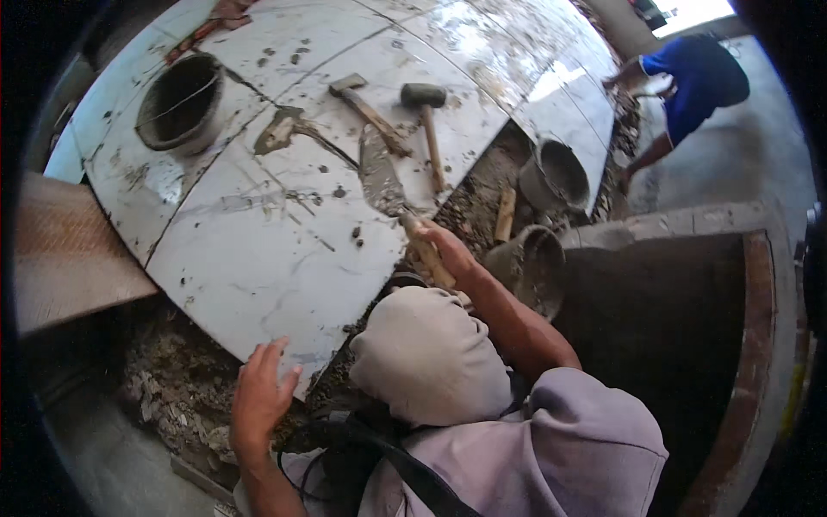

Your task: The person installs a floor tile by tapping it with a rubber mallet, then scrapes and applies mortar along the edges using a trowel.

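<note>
My right hand (pixel 446 254) grips the wooden handle of a trowel (pixel 379 177). Its long blade, smeared with wet mortar, points away over the broken edge of the white marble-patterned tiles (pixel 267 258). Beside the near corner of those tiles is my left hand (pixel 263 392), fingers apart and nothing in it. Past the trowel lie a hammer (pixel 366 112) with a metal head and a rubber mallet (pixel 425 129), both wooden-handled. A patch of wet mortar (pixel 280 129) sits on the tiles to their left.
A dark bucket (pixel 177 108) stands at far left; two mortar-smeared buckets (pixel 554 177) (pixel 525 271) stand at right beside a short wood piece (pixel 505 215). Rubble (pixel 185 370) borders the tiles. A dark pit (pixel 663 319) opens at right. A person in blue (pixel 693 77) bends beyond.
</note>
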Demonstrator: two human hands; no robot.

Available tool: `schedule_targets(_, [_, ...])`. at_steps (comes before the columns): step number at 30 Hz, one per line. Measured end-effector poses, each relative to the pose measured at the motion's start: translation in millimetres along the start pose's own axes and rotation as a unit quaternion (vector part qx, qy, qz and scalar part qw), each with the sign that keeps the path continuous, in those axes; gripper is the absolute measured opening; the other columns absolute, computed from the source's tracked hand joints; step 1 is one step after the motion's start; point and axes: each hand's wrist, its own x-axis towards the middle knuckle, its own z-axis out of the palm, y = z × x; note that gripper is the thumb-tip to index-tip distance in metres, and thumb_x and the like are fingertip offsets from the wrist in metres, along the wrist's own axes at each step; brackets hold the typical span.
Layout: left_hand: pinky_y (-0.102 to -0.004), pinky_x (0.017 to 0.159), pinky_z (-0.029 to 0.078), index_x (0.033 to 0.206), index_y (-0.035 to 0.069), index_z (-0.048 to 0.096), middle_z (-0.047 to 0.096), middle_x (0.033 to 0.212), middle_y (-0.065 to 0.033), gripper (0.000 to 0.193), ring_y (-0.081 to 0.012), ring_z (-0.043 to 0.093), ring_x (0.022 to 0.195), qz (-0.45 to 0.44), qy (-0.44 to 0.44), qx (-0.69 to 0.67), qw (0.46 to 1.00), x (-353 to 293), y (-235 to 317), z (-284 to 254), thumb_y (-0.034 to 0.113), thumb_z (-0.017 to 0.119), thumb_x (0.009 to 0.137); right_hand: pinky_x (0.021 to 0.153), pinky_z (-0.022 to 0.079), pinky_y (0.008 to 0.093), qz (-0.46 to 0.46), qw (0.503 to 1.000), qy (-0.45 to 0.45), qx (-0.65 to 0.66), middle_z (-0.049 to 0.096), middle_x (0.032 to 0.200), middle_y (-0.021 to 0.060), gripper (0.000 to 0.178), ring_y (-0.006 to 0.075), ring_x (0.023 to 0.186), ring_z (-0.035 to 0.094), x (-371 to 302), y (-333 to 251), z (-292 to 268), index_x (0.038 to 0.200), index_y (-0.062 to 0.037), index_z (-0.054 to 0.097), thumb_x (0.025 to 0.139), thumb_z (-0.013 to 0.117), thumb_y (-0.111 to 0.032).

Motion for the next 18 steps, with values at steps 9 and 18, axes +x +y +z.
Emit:
schedule_targets(9, [-0.0413, 0.081, 0.048, 0.126, 0.004, 0.051, 0.061, 0.107, -0.0186, 0.043, -0.0297, 0.061, 0.095, -0.018, -0.053, -0.104, 0.993, 46, -38, 4, 0.021, 0.06, 0.087, 0.052, 0.051, 0.0302, -0.064, 0.962, 0.252, 0.082, 0.057, 0.089, 0.0064, 0.042, 0.0164, 0.064, 0.057, -139, -38, -53, 0.124, -0.008, 0.046, 0.087, 0.048, -0.029])
schedule_targets(18, [-0.039, 0.08, 0.05, 0.124, 0.004, 0.051, 0.061, 0.108, -0.0196, 0.043, -0.0318, 0.062, 0.094, 0.05, -0.138, -0.047, 0.988, 91, -62, 30, 0.021, 0.061, 0.087, 0.044, 0.043, 0.0287, -0.166, 0.863, 0.468, -0.088, 0.051, 0.078, 0.0055, 0.054, 0.0121, 0.051, 0.05, -267, -23, -14, 0.132, -0.0065, 0.042, 0.086, 0.054, -0.032])
